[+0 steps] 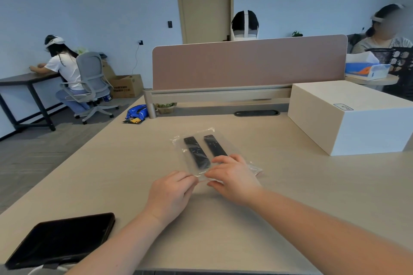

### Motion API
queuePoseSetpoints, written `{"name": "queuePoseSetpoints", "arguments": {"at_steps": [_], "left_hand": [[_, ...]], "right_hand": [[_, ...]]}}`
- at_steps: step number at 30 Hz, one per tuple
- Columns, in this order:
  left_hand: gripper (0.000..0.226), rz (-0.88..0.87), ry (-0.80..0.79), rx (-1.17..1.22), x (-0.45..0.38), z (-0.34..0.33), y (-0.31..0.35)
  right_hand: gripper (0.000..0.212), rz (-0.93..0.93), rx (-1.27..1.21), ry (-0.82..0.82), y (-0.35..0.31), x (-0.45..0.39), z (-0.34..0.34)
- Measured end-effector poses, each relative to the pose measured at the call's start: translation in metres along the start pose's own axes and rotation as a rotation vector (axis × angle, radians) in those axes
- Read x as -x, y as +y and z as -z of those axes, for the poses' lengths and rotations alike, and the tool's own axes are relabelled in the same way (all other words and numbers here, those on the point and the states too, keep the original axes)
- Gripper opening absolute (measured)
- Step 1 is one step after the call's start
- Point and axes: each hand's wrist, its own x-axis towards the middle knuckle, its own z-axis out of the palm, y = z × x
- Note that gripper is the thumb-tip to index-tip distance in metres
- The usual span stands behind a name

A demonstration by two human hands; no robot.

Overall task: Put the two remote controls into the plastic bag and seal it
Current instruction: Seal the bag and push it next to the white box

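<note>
A clear plastic bag (pixel 196 138) lies flat on the beige desk (pixel 111 176). Inside it two black remote controls lie side by side: the left remote (pixel 196 152) and the right remote (pixel 215 145). The near end of the right remote is hidden under my right hand (pixel 232 176). My left hand (pixel 172 194) pinches the bag's near edge between thumb and fingers. My right hand pinches the same edge just to the right, with its other fingers resting on the bag. A thin red line runs along that edge between my fingertips.
A black tablet (pixel 62 239) lies at the desk's near left corner. A large white box (pixel 350 116) stands at the right. A pink divider panel (pixel 248 62) closes the far edge. People sit at other desks around the room.
</note>
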Motion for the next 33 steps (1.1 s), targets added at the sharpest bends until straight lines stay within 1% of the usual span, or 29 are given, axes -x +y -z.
{"name": "queuePoseSetpoints", "arguments": {"at_steps": [1, 6, 10, 13, 17, 20, 23, 27, 30, 33], "left_hand": [[0.021, -0.005, 0.008, 0.001, 0.0, 0.0, 0.0], [0.032, -0.049, 0.055, -0.013, 0.0, -0.001, -0.001], [0.017, -0.086, 0.043, -0.012, 0.0, -0.001, -0.001], [0.015, -0.083, 0.026, 0.011, 0.0, -0.002, -0.001], [0.017, -0.092, 0.008, 0.02, -0.001, -0.003, -0.001], [0.018, -0.076, -0.017, 0.026, -0.003, -0.002, 0.001], [0.018, -0.051, -0.042, 0.028, -0.002, -0.002, 0.0], [0.018, -0.026, -0.074, 0.039, -0.001, -0.003, -0.001], [0.017, -0.023, -0.103, 0.048, 0.0, -0.003, -0.002], [0.013, -0.036, -0.133, 0.039, 0.0, -0.004, -0.002]], "right_hand": [[0.007, -0.002, -0.003, -0.002, -0.002, -0.002, 0.0], [0.012, -0.013, -0.033, -0.024, -0.007, -0.006, -0.005], [0.019, -0.02, -0.052, -0.03, -0.008, -0.007, -0.008], [0.023, -0.015, -0.063, -0.023, -0.01, -0.007, -0.01], [0.034, -0.02, -0.057, 0.015, -0.01, -0.008, -0.012], [0.037, -0.028, -0.047, 0.032, -0.01, -0.009, -0.014], [0.035, -0.01, -0.041, 0.033, -0.011, -0.009, -0.016], [0.025, 0.026, 0.001, 0.003, -0.011, -0.009, -0.021], [0.017, 0.065, 0.037, 0.011, -0.01, -0.009, -0.023], [0.017, 0.113, 0.071, 0.025, -0.008, -0.006, -0.024]]}}
